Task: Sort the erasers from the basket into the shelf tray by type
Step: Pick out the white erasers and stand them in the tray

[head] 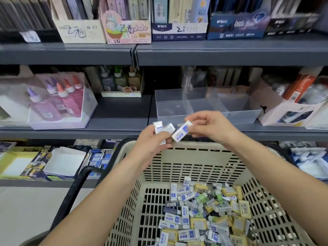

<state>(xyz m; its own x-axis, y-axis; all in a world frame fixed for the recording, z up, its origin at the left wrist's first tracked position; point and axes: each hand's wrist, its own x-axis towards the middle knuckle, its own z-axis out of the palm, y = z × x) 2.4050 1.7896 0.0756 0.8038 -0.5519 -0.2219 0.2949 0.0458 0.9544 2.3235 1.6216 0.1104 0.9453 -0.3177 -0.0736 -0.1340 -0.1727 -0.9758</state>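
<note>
the left grip [150,146] is raised over the far rim of the beige basket [195,161], its fingers curled round a small bunch of white-and-blue erasers [160,129]. at least two wrapped blocks stick up out of the top of this grip, fanned slightly apart, with their lower ends hidden behind the fingers.

the right grip [211,127] is level with it and just beside it. it pinches a single eraser [182,133] of the same white-and-blue kind between thumb and fingertips. only the upper right end of that eraser is in the pinch. the rest slants down and to the left, free of the palm, towards the bunch. its lower end comes very close to the bunch, and i cannot tell whether they touch.

both grips and what they hold are in the air in front of the clear divided tray [239,116], which sits on the grey middle shelf [115,112]. none of the held erasers is inside it.

down in the basket lies a loose pile of erasers [204,210], white-and-blue ones mixed with yellow ones and a few green and dark ones, heaped towards the near right. a black handle [76,189] curves along the basket's left side. on the shelf to the left of the tray stands a clear box of glue bottles [58,102].
</note>
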